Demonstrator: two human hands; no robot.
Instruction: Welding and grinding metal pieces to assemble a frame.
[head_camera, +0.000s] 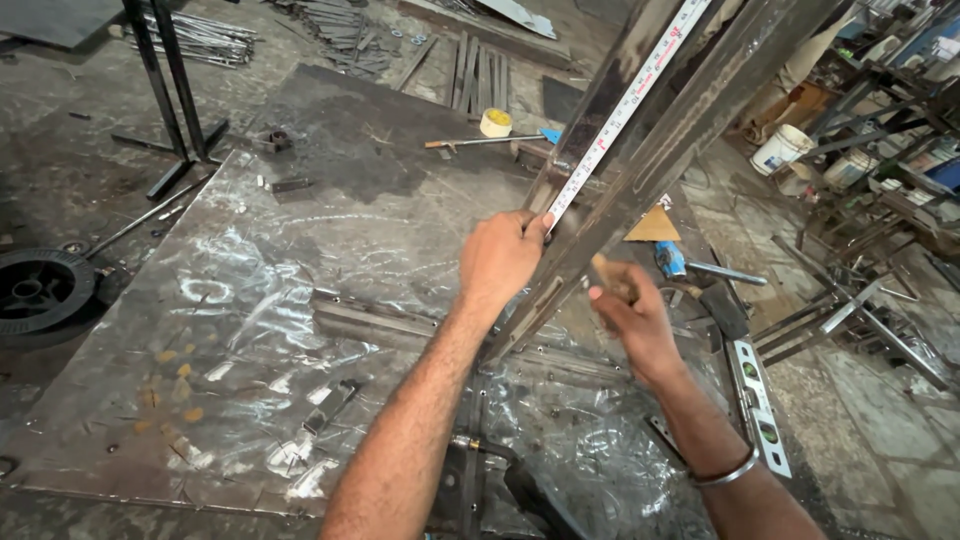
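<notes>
My left hand (500, 258) pinches the end of a white measuring tape (628, 105) against a long steel angle bar (665, 135) that rises from the steel table to the upper right. The tape runs up along the bar. My right hand (628, 318) is closed on a small brownish marking piece (612, 277), holding it against the bar's lower part. The bar's foot rests near a flat steel strip (375, 322) lying on the scratched steel table top (250, 330).
A spirit level (757, 405) lies by my right forearm. A blue-handled tool (672, 260) and an orange triangle (655, 227) sit behind the bar. A roll of tape (495, 122) and a hammer (480, 142) lie farther back. A black wheel (40, 290) is on the floor at left, buckets (782, 150) at right.
</notes>
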